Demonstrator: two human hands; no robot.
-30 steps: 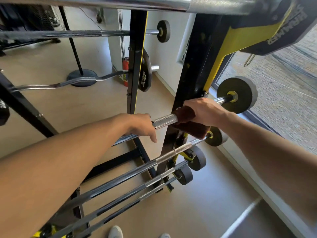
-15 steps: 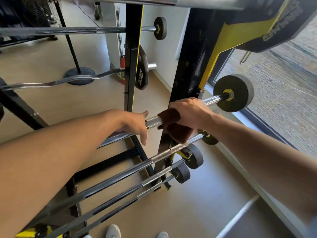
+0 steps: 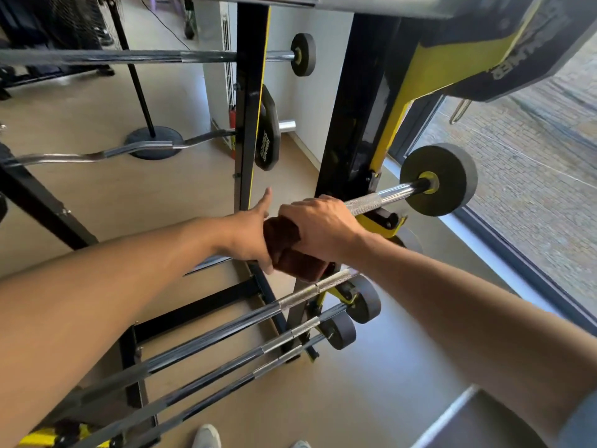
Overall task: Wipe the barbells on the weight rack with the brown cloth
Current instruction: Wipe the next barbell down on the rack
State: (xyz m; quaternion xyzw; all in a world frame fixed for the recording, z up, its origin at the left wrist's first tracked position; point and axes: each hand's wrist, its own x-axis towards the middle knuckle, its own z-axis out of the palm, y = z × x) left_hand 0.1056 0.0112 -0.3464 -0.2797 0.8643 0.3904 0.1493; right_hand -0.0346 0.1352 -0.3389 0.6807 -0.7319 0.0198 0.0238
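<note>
While the right hand grips the cloth round the barbell, the left hand touches the cloth, forefinger out, rack post just behind

Looking down at the weight rack from my end: the barbell I'm on runs left to right across its near upright, end plate sticking out to the right. My right hand sits on the bar with the cloth wrapped under it, and my left hand is right beside it on the left, touching the cloth. Three more bars are stacked below, nearer me. Higher up and farther back sit a curl bar and a straight bar.
</note>
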